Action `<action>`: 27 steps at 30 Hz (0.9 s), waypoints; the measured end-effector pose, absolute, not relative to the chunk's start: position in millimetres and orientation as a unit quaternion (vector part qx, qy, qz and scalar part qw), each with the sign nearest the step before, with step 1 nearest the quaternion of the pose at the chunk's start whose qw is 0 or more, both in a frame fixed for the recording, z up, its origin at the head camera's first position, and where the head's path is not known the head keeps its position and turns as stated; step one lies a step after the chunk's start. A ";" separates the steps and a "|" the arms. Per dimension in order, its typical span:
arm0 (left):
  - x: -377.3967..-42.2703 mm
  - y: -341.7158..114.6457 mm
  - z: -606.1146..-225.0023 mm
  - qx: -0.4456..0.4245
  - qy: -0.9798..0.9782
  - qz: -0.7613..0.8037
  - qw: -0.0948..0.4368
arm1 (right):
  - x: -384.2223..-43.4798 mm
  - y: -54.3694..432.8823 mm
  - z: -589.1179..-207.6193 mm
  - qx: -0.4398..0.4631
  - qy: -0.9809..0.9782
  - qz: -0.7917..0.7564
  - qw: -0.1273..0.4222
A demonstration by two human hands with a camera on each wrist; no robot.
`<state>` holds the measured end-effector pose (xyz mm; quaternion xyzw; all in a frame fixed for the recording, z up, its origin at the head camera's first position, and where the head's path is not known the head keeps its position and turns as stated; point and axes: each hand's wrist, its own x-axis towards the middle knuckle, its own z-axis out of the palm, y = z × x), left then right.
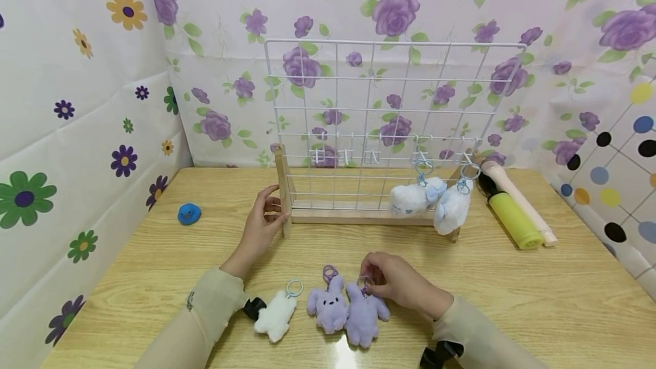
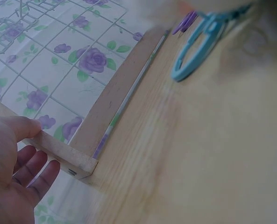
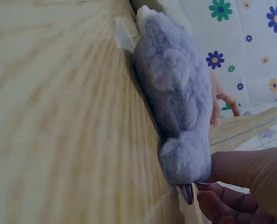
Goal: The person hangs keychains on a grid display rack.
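My left hand [image 1: 263,215] holds the wooden side post [image 1: 283,192] of a white wire grid rack [image 1: 369,110], thumb on one side and fingers on the other in the left wrist view. Down at the front, my right hand [image 1: 400,281] pinches at the ring of a purple plush keychain [image 1: 363,318], which lies on the table. Touching it on the left is another purple plush keychain [image 1: 330,306] with a face showing. A white plush keychain [image 1: 277,315] with a pale blue ring lies further left. In the right wrist view, purple plush [image 3: 175,84] fills the middle.
Two white-and-blue plush keychains [image 1: 416,197] hang from hooks at the rack's right; several other hooks [image 1: 345,155] hold nothing. A blue duck figure [image 1: 189,213] sits at left. A yellow-green tube [image 1: 515,221] and a pale pink stick [image 1: 520,201] lie at right. Floral cloth stands behind.
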<state>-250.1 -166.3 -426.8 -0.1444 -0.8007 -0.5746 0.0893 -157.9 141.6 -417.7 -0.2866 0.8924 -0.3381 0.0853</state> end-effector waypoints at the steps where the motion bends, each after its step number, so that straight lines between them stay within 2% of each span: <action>1: -249.9 -166.3 -427.3 -0.145 -0.801 -0.574 0.089 | -157.6 141.7 -417.8 -0.285 0.892 -0.340 0.089; 9: -251.3 -166.3 -428.5 -0.141 -0.801 -0.576 0.086 | -156.4 144.7 -417.0 -0.282 0.884 -0.358 0.109; 20: -233.0 -159.5 -401.2 -0.135 -0.804 -0.575 0.070 | -154.8 148.1 -415.7 -0.282 0.881 -0.369 0.095; 27: -229.8 -159.9 -397.9 -0.137 -0.802 -0.577 0.068 | -151.8 149.6 -407.8 -0.280 0.879 -0.375 0.092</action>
